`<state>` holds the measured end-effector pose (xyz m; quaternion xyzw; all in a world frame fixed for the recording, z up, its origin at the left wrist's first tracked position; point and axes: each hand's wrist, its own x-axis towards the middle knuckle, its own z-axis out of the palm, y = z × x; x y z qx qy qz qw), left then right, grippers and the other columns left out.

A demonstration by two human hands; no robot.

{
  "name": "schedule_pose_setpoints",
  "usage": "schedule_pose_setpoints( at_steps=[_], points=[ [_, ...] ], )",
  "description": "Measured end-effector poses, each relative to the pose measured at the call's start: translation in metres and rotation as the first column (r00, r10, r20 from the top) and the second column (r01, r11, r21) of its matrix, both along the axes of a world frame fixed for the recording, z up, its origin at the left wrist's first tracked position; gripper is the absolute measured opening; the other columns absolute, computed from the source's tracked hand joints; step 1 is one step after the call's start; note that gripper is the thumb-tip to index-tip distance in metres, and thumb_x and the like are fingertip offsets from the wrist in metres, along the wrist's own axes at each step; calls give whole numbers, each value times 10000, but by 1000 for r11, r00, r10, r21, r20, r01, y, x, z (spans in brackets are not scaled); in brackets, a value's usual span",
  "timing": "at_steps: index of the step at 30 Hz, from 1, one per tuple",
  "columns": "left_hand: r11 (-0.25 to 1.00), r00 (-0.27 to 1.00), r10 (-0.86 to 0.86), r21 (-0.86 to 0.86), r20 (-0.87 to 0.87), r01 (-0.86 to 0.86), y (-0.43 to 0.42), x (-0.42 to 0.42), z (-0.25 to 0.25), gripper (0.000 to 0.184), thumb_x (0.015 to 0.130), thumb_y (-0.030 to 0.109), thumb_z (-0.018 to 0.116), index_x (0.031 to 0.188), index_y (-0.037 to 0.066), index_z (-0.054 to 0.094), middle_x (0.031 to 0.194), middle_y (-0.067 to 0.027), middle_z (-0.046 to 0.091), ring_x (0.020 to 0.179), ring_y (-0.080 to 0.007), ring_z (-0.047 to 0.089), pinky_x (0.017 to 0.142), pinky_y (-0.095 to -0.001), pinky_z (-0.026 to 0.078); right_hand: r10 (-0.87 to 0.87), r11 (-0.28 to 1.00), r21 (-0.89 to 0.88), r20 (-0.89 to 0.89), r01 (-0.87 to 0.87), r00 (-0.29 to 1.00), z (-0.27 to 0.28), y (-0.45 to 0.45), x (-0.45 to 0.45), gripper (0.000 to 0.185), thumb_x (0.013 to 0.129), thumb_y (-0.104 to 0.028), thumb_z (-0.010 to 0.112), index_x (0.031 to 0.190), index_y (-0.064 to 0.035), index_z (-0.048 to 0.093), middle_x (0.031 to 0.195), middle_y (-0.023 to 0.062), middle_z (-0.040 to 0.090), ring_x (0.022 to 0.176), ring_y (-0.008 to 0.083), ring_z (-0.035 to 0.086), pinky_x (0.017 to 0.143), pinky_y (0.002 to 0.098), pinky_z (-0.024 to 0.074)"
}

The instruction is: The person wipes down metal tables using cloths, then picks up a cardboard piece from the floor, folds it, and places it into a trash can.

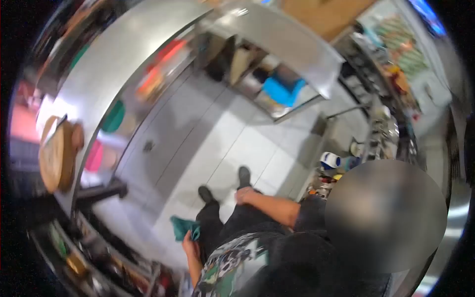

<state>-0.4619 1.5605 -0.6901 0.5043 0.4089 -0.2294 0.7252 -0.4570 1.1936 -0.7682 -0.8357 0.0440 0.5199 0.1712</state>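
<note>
My left hand is at the lower middle, closed round the edge of a teal cloth that hangs out beyond the fingers. My right hand is in front of my dark trousers, near the thigh. Its fingers are blurred, and no object shows in it. Below both hands, my dark shoes stand on the light tiled floor.
A steel counter curves along the left, with a round wooden board at its end. Under another steel table is a blue item. Shelves with bottles stand right. A blurred oval covers the lower right.
</note>
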Motion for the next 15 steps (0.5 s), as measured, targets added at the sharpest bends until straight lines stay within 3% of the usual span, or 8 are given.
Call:
schedule_pose_setpoints(
  at_steps=[2, 3, 5, 6, 8, 10, 12, 15],
  points=[
    [996, 997, 50, -76, 52, -46, -34, 20, 42, 173, 903, 119, 569, 971, -30, 624, 937, -122, 670, 801, -263, 662, 665, -397, 528, -32, 996, 87, 20, 30, 999, 50, 16, 33, 646, 956, -570, 363, 1097, -26, 683, 1185, 235, 629, 1149, 367, 576, 1003, 467, 405],
    [995, 997, 19, -94, 74, -12, -42, 27, 42, 173, 903, 119, 569, 971, -30, 624, 937, -122, 670, 801, -263, 662, 665, -397, 528, -62, 982, 177, 3, 60, 998, 82, 20, 51, 690, 939, -625, 348, 1137, -46, 668, 1152, 222, 647, 1112, 386, 585, 991, 484, 408],
    [981, 997, 10, -196, 71, 4, -41, 38, 35, 321, 826, -34, 564, 1146, -55, 556, 1056, -143, 639, 946, -295, 646, 829, -439, 544, -48, 910, 414, 99, 3, 994, 50, 29, 69, 721, 920, -665, 368, 1154, -46, 656, 1109, 203, 667, 1041, 363, 619, 924, 479, 461],
    [982, 992, -2, -186, 122, 25, -40, 44, 38, 406, 767, -88, 542, 1171, -43, 539, 1098, -144, 629, 975, -311, 635, 866, -448, 531, -66, 909, 416, 118, 11, 991, 77, 28, 78, 721, 920, -665, 368, 1154, -46, 656, 1109, 203, 667, 1041, 363, 619, 924, 479, 461],
    [972, 983, -65, -211, 174, 102, -46, 60, 33, 430, 750, -90, 542, 1177, -36, 540, 1110, -142, 625, 981, -316, 631, 880, -458, 524, -321, 789, 570, 68, 227, 944, 128, 28, 88, 740, 895, -710, 398, 1133, -64, 670, 946, 142, 679, 869, 254, 641, 744, 411, 512],
    [960, 966, -119, -223, 228, 171, -79, 77, 68, 455, 732, -93, 543, 1182, -28, 541, 1121, -141, 622, 986, -320, 628, 894, -469, 516, -463, 684, 634, -6, 362, 886, 175, 11, 88, 723, 886, -717, 423, 1091, -72, 678, 864, 94, 643, 787, 193, 599, 666, 365, 486],
    [871, 957, -215, -405, 193, 277, -143, 83, 164, 501, 724, -75, 555, 1220, -10, 537, 1142, -138, 619, 1013, -330, 619, 916, -482, 501, -555, 526, 740, -76, 419, 829, 228, -14, 85, 665, 876, -711, 477, 990, -87, 678, 721, -15, 547, 650, 81, 482, 557, 276, 402],
    [775, 884, -372, -429, 284, 464, -169, 94, 159, 551, 743, -39, 569, 1288, -8, 493, 1234, -147, 585, 1119, -332, 580, 978, -489, 471, -616, 206, 820, -315, 534, 722, 228, -42, 79, 469, 918, -472, 620, 1008, -13, 653, 901, 0, 652, 789, 77, 574, 708, 285, 485]
  ],
)
